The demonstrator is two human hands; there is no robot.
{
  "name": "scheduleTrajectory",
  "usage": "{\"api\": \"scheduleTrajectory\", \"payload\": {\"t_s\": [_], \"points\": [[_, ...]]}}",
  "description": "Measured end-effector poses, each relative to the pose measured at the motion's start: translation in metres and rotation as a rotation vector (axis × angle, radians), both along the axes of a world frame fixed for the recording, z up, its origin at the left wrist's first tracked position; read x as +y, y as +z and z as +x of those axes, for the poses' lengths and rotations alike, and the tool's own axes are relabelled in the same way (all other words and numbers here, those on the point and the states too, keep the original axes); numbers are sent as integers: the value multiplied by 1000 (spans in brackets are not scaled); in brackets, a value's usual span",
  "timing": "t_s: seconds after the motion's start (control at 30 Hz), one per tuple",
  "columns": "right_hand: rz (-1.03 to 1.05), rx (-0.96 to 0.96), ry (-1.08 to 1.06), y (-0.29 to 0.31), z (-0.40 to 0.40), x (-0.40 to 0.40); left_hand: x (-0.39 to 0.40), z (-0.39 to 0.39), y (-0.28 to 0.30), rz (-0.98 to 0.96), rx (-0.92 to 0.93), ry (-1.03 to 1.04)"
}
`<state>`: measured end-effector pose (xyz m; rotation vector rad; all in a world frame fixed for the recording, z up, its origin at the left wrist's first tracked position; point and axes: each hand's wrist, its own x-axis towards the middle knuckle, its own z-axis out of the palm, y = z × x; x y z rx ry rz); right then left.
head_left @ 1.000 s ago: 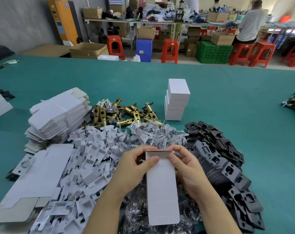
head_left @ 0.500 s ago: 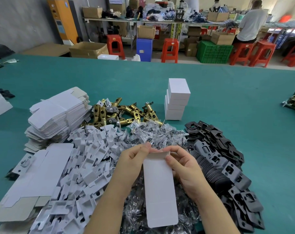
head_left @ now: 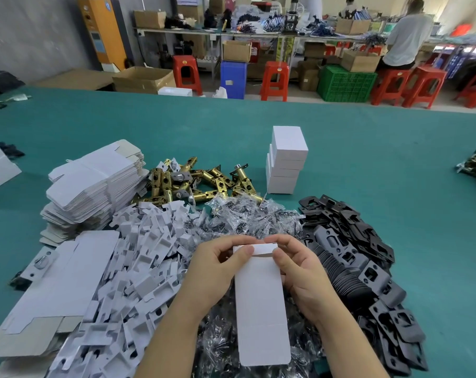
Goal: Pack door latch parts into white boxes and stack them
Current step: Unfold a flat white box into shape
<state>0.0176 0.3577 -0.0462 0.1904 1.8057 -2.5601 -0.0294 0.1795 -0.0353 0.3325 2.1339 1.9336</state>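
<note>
Holding a long white box point(head_left: 260, 304) lengthwise in front of you, you grip its far end with both hands above the heaped parts. Your left hand point(head_left: 215, 271) curls round the box's left edge, the thumb pressed on the end flap. Your right hand point(head_left: 299, 271) pinches the right edge, thumb and forefinger on that same flap, which is folded partly down. The box's near end points toward 6 o'clock.

Under the box lies a pile of clear plastic bags point(head_left: 247, 216) of small dark hardware. At 9 o'clock from your hands sits a heap of white cardboard inserts point(head_left: 138, 263); beyond it, at 10 o'clock, a tall stack of flat unfolded cartons point(head_left: 95, 184). A single flat carton point(head_left: 65, 282) lies at 8 o'clock. At 11 o'clock, brass door latches point(head_left: 198, 181) are piled together. At 12 o'clock, a stack of closed white boxes point(head_left: 287, 159) stands on the green table point(head_left: 394, 159). At 3 o'clock, black strike plates point(head_left: 362, 255) spread in a heap, touching the bags.

Across the room, at 1 o'clock, a person point(head_left: 407, 36) sits on a red stool point(head_left: 392, 83).
</note>
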Motion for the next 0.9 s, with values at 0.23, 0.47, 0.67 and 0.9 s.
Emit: {"api": "scheduleTrajectory", "payload": {"t_s": [0.23, 0.47, 0.67, 0.9], "points": [[22, -20, -35, -2, -2, -1, 1, 0, -2, -52, 59, -5], [-1, -21, -22, -2, -2, -2, 0, -1, -3, -19, 43, -5], [5, -19, 9, -1, -2, -4, 2, 1, -1, -65, 93, 27], [-16, -71, 19, 1, -3, -2, 3, 0, -3, 74, 78, 114]]}}
